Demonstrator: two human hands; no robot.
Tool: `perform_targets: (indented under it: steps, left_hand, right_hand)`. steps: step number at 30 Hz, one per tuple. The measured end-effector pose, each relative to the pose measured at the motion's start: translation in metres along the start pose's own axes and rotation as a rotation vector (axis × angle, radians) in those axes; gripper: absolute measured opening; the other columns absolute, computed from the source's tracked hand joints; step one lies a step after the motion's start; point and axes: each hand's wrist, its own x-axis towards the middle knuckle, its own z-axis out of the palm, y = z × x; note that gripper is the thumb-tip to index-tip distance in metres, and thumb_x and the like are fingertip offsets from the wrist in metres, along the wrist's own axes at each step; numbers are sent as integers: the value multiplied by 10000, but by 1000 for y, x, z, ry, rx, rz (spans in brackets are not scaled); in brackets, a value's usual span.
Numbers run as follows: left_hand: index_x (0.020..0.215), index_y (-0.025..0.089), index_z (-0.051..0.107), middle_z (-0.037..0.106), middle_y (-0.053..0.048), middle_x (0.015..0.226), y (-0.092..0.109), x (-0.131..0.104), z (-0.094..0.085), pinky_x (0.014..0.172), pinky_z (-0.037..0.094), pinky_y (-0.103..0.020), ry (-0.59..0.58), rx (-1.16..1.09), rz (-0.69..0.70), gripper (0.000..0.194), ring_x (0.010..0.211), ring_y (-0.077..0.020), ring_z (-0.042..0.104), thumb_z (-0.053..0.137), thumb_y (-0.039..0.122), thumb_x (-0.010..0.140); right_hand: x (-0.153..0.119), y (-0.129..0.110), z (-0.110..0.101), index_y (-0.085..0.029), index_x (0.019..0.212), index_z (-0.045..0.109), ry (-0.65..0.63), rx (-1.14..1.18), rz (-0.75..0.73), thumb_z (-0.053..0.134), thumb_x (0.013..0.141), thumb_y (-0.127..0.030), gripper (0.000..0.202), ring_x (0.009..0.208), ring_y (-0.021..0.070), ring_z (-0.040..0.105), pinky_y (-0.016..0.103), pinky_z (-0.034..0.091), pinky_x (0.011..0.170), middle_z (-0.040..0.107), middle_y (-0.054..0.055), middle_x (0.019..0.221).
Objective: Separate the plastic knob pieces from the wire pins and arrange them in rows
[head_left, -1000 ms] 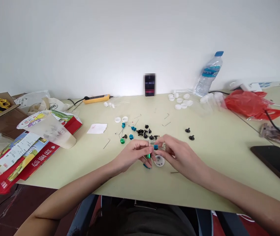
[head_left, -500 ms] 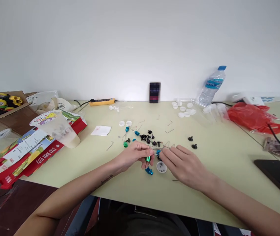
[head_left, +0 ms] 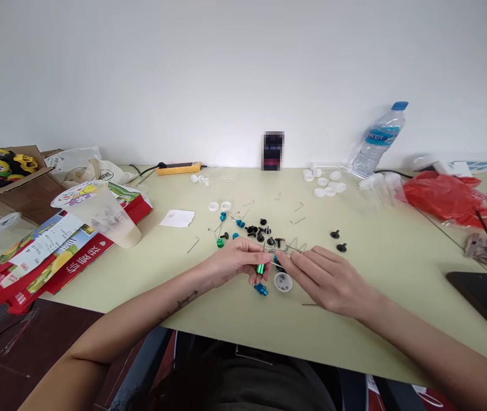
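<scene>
My left hand point(head_left: 243, 260) is closed around a small green metal part point(head_left: 260, 268) with a thin rod standing up from it. Pinched in my right hand point(head_left: 326, 279) is a thin hex key point(head_left: 274, 263), its tip at the green part; the fingers hide most of it. Just below the hands lie a blue metal part point(head_left: 261, 289) and a white cap point(head_left: 283, 282) holding tiny dark screws. Beyond them are several black knobs point(head_left: 252, 230), more blue parts point(head_left: 240, 223), another green part point(head_left: 220, 243) and bent wires.
A plastic cup point(head_left: 101, 214) leans over a red bag point(head_left: 72, 257) on the left. At the back stand a phone point(head_left: 273, 151) and a water bottle point(head_left: 378, 140). White caps point(head_left: 331, 188), a red plastic bag point(head_left: 449, 197) and a dark phone point(head_left: 483, 297) are on the right.
The whole view has shifted slightly. Both hands keep their grip close together, and the rod on the green part looks tilted a little differently.
</scene>
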Motion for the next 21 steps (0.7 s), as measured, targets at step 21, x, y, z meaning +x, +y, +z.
perform_targets:
  steps: [21]
  left_hand:
    - [761, 105, 600, 614, -52, 721, -13, 3, 15, 520, 485, -214, 53, -56, 92, 333, 531, -85, 558, 488, 387, 898]
  right_hand:
    - [0, -6, -2, -173, 989, 625, 130, -47, -163, 463, 907, -106, 193, 649, 141, 534, 292, 395, 581, 641, 39, 768]
